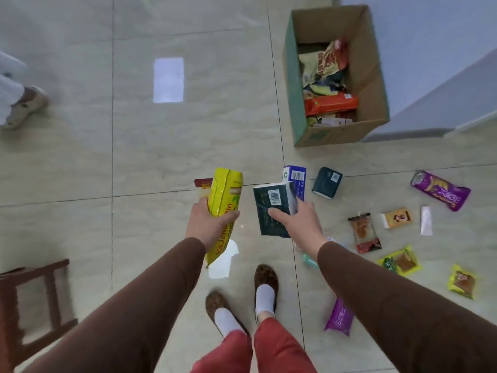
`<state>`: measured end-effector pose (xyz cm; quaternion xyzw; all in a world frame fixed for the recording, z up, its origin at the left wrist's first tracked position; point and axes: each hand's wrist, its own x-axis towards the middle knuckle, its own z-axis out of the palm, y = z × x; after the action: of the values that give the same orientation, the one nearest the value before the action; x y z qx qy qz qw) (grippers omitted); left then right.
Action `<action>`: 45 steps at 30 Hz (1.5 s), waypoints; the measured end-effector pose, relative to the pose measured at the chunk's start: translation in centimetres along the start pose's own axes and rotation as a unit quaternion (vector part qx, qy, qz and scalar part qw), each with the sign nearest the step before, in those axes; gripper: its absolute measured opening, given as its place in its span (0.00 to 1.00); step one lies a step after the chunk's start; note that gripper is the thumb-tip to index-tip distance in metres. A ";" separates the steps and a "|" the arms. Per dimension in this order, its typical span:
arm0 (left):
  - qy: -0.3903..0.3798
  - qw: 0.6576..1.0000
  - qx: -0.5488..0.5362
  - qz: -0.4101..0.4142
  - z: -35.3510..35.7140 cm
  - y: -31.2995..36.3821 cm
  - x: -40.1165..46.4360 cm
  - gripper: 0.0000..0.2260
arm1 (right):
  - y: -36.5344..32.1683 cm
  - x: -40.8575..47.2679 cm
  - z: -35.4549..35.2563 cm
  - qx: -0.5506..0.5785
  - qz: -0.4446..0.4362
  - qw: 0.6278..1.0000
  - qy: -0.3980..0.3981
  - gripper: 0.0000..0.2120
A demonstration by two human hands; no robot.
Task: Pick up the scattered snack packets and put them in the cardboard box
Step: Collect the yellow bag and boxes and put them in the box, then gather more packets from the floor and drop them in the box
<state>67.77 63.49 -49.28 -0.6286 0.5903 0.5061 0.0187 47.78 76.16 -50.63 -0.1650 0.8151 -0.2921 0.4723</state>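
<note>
Hiding a red packet [202,183] at 11 o'clock, the left hand [208,224] grips a glossy yellow packet [224,208] — the right hand [298,222] clasps a dark green pack [270,208].

One cardboard box [376,76], two hands, roughly fifteen loose packets.

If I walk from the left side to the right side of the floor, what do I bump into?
Wooden chair → yellow packet in the left hand → dark green packet in the right hand → small orange box → long purple packet.
</note>
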 end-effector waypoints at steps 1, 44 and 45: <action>-0.005 1.000 0.004 0.008 -0.6 1.4 1.4 0.33 | -1.1 1.2 0.0 0.015 0.006 1.000 0.005 0.31; -0.259 0.780 0.454 0.343 16.7 51.1 40.9 0.36 | -16.5 34.4 -17.9 0.344 0.222 0.832 0.375 0.34; -0.268 0.760 0.471 0.358 16.1 50.9 40.4 0.34 | -17.0 33.6 -17.6 0.325 0.219 0.835 0.387 0.32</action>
<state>10.67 28.91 -54.53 -0.1217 0.9074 0.2818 0.2871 15.62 50.29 -55.76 0.3074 0.8041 -0.4692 0.1969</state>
